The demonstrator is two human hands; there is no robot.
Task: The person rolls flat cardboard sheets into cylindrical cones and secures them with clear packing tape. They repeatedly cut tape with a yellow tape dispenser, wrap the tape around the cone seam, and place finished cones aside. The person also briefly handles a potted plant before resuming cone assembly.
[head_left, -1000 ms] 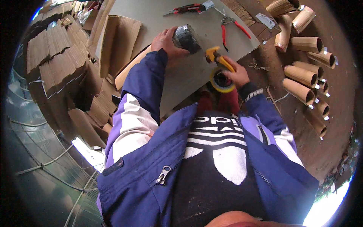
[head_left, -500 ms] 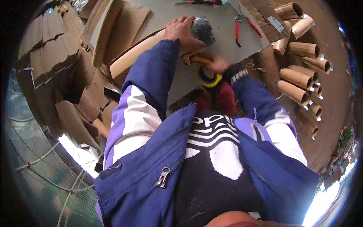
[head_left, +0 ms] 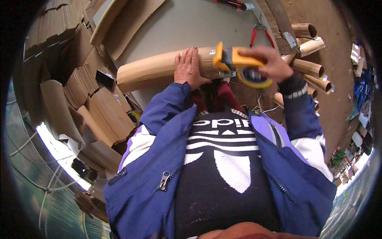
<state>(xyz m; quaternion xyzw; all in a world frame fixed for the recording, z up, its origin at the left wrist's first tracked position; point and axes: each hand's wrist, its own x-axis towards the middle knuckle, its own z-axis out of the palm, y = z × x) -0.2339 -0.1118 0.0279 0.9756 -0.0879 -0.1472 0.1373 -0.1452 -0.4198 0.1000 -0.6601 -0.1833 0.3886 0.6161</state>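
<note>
Cardboard tube [head_left: 147, 69] here, lying along the near edge of the surface [head_left: 191, 30]! Far left, stacked cardboard [head_left: 51, 28]; next, a curved cardboard sheet [head_left: 135, 24] behind the tube. My left hand [head_left: 187, 69] lies flat over it, fingers extended. At its right end, a yellow tape dispenser [head_left: 238, 59], blurred, clamped in my right hand [head_left: 273, 63], well apart from my left; I can't tell whether it touches the tube. Red-handled pliers [head_left: 254, 37] rest beyond, and farther right, more tubes [head_left: 310, 68] on the ground.
</note>
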